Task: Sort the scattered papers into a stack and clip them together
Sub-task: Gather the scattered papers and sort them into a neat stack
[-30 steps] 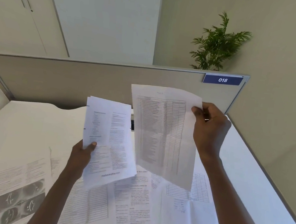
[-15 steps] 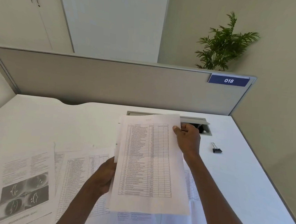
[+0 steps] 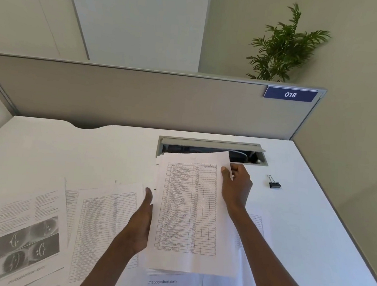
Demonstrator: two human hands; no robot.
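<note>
**Gathered sheets held between two hands above the desk**

A small stack of papers (image 3: 190,212), topped by a printed table of rows and columns, is held face-up over the white desk (image 3: 90,151). Its far edge overlaps the front lip of the grey cable tray (image 3: 210,143) set into the desktop; its near edge hangs over other sheets lying flat below.

The right hand (image 3: 236,189) grips the stack at its upper right corner, thumb on top of the page and fingers curled behind it. The left hand (image 3: 142,219) is at the stack's left edge, about halfway down; its thumb lies along the paper's edge and the fingers are hidden beneath the sheets, so it appears to hold the stack from below, though the exact grip cannot be seen.

Loose papers (image 3: 106,222) lie spread on the desk to the left of the held stack, partly overlapping; the nearest-left page (image 3: 29,231) carries text and dark greyscale pictures. More sheets show under and to the right of the stack.

A black binder clip (image 3: 274,183) lies on the desk to the right of the right hand, apart from every sheet.

Behind the desk stands a grey partition (image 3: 141,96) with a blue "018" label (image 3: 290,94), and a green plant (image 3: 284,46) rises beyond it.
</note>
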